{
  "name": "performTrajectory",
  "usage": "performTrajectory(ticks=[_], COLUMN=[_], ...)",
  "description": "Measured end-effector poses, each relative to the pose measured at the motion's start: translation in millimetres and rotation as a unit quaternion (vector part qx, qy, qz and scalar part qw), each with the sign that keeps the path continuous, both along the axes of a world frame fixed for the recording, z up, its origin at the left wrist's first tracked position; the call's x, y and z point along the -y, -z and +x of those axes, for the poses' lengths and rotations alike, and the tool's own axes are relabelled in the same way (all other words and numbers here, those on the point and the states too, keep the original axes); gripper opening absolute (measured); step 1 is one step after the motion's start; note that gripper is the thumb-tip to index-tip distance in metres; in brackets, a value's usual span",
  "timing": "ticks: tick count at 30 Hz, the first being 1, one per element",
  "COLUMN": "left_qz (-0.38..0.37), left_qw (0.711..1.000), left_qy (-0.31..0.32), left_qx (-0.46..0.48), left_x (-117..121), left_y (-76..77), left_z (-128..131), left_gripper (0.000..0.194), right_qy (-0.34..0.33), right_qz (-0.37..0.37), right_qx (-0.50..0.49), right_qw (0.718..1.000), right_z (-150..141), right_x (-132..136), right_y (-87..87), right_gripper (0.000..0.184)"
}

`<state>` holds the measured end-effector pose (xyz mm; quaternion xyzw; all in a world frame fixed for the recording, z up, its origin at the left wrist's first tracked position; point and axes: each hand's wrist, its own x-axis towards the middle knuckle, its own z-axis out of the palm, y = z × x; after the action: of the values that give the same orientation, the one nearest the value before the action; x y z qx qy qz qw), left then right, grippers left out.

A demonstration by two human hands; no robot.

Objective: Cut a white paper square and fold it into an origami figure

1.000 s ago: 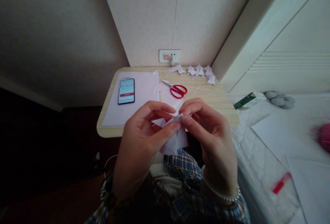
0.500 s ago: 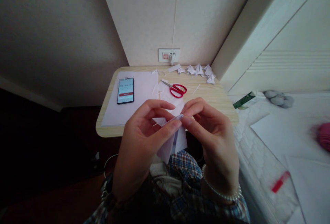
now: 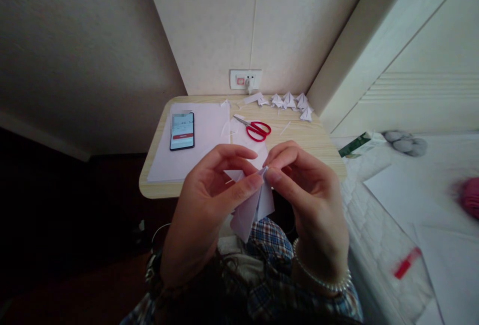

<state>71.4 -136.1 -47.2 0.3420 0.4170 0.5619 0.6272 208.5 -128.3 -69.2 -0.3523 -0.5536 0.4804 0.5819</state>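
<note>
A piece of folded white paper [image 3: 247, 215] is held between both hands, above my lap and just off the table's near edge. My left hand [image 3: 213, 190] pinches it from the left, thumb on top, with one folded corner poking out between thumb and fingers. On the other side, my right hand [image 3: 303, 185] grips the pointed top edge between thumb and fingertips. Two flaps of the paper hang down below the thumbs. Beyond the hands lie scissors with red handles [image 3: 258, 130], and small folded white paper pieces [image 3: 289, 100] stand along the table's back right.
The small wooden table [image 3: 318, 145] meets the wall under a socket [image 3: 245, 80]. A phone [image 3: 182, 131] lies on white sheets [image 3: 209, 155] at left. To the right, a bed [image 3: 366, 205] carries paper, a green-and-white box [image 3: 361, 144], grey balls [image 3: 406, 143] and a pink ball [image 3: 470, 198].
The hanging flaps of the folded paper have swung apart and the left one points lower. Both hands keep their pinch, with only slight finger shifts.
</note>
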Motion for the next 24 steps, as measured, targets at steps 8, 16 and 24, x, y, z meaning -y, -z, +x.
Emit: performTrajectory(ticks=[8,16,24], left_qz=[-0.018,0.002,-0.009], left_qw=[1.000,0.999,0.999], left_qy=[-0.014,-0.032,-0.042], left_qx=[-0.019,-0.033,-0.026], left_x=[2.4,2.0,3.5], left_y=[-5.4,-3.5,-4.1], left_z=[-0.4,1.0,3.9], left_gripper=[0.025,0.023,0.022], right_qy=[-0.007,-0.007,-0.002], right_qz=[-0.004,-0.004,-0.012], right_qx=[0.000,-0.007,0.005], right_qw=[1.000,1.000,1.000], right_z=[-0.8,-1.5,-3.5], right_x=[0.9,1.0,2.2], right_y=[-1.1,-1.6,-2.2], right_gripper=[0.014,0.015,0.014])
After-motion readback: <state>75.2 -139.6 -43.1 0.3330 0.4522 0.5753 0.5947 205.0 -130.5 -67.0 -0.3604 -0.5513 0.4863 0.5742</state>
